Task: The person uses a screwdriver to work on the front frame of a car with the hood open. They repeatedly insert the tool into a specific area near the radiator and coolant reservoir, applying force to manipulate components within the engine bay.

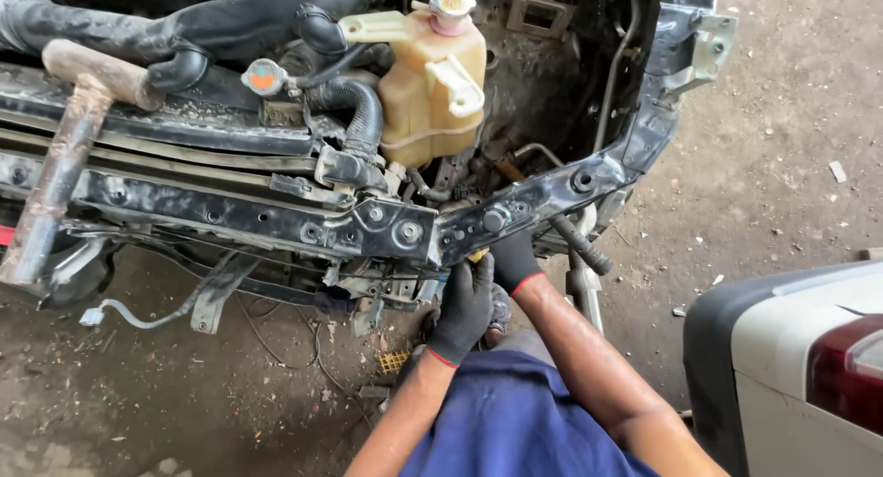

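Dusty dirt floor (138, 413) strewn with small debris — a white car body panel (791, 367) at right, daylight.

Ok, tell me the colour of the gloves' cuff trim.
Red trim on black gloves, best in the head view.

The right hand (511, 259) reaches under the black front frame (386, 224), so its fingertips are hidden. The left hand (463, 307) covers most of a small yellow thing (477, 254). The white car body (809, 376) is cut off at the right edge.
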